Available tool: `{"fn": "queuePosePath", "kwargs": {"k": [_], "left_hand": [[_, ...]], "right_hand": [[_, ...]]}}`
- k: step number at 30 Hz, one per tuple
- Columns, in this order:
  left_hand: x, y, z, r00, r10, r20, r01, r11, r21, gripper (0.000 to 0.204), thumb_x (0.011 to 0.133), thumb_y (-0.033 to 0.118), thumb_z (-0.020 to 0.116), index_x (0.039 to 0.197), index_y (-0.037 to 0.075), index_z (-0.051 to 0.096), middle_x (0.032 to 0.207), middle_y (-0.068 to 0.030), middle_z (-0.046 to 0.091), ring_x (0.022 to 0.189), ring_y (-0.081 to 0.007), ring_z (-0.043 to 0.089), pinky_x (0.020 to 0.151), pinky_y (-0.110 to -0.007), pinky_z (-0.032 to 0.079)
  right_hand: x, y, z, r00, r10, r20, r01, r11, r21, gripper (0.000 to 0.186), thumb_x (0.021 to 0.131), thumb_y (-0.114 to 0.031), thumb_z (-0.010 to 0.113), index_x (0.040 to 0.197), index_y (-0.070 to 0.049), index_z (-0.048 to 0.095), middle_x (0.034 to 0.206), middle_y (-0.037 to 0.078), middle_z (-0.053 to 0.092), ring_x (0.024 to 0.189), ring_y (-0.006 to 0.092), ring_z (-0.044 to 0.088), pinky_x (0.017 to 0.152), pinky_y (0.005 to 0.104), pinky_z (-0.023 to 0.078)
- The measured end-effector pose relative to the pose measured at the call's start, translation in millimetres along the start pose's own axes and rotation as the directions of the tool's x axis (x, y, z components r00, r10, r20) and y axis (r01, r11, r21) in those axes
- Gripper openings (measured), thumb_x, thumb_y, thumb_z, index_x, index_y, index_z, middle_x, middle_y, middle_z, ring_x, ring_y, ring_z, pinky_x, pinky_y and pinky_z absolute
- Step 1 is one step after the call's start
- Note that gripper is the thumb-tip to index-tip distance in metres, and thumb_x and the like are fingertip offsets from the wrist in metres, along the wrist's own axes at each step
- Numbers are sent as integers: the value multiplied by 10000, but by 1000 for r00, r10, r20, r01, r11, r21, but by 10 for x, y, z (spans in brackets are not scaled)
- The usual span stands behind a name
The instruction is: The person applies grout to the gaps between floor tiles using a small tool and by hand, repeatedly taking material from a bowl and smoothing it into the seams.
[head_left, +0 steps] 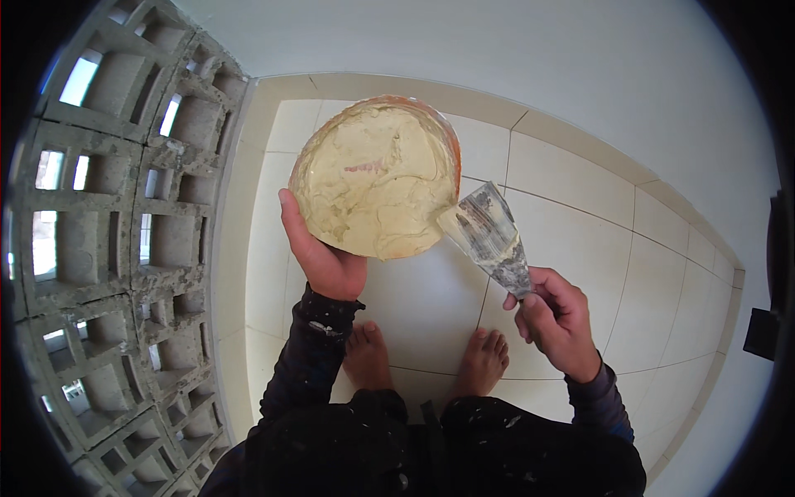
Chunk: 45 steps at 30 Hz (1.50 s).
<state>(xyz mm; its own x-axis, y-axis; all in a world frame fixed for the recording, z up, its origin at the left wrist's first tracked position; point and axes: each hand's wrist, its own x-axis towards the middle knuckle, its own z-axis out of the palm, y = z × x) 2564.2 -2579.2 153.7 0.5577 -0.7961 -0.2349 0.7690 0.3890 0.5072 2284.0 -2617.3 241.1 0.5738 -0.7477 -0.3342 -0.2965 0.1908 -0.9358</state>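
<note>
A: What is the left hand [319, 253] doing?

B: It grips a round orange bowl [447, 137] by its near left rim, thumb up along the edge and the other fingers tucked underneath, out of sight. The bowl is held up in the air over the tiled floor [580, 248], tipped so that its inside faces the camera.

A: And what is in the bowl?

B: Thick cream-coloured putty [373, 182], smeared right up to the rim, with a faint pinkish streak near the middle.

A: The right hand [559, 319]?

B: Its fingers are closed round the handle of a putty knife [490, 236]. The wide metal blade is streaked with dried putty and points up and to the left, and its tip touches the bowl's lower right rim.

A: Where does the person stand?

B: Barefoot on pale floor tiles, both feet [368, 356] below the bowl, near the corner where a white wall [538, 58] meets a screen of grey concrete ventilation blocks [124, 240] at the left. Dark sleeves and trousers [513, 455] are spattered with pale flecks.
</note>
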Motion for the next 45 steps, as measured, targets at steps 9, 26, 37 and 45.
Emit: {"fn": "queuePosePath", "kwargs": {"k": [9,26,37,45], "left_hand": [[-30,-28,10,999,-23,23,22,998,64,689,1039,587,354,1480,60,411,1444,-112,517,1304,-265,537,1068,-410,463],[-229,-194,164,996,-86,-19,88,987,134,662,1042,556,397,1478,57,405,1426,-117,525,1296,-263,539,1064,-402,456],[-238,-241,150,980,-199,-13,198,979,-55,650,1051,539,384,1484,54,402,1441,-132,520,1305,-284,530,1073,-430,449],[-215,-186,42,991,-124,-53,127,990,63,664,1044,564,375,1496,77,393,1459,-112,508,1314,-282,526,1078,-445,450]], "right_hand": [[-59,-69,-44,991,91,100,-67,973,-221,234,1050,-131,489,1163,42,599,832,14,640,537,58,521,487,220,445],[-126,140,205,967,198,161,-226,957,181,237,1044,-110,518,1218,20,616,835,4,623,620,50,545,540,221,449],[-63,380,204,805,-473,357,539,334,-773,555,733,-4,692,1282,-76,655,1004,66,628,749,207,616,592,314,507],[-316,268,-26,790,-422,444,592,341,-730,546,739,-2,693,1279,-73,662,999,82,645,720,205,617,610,332,525]]}}
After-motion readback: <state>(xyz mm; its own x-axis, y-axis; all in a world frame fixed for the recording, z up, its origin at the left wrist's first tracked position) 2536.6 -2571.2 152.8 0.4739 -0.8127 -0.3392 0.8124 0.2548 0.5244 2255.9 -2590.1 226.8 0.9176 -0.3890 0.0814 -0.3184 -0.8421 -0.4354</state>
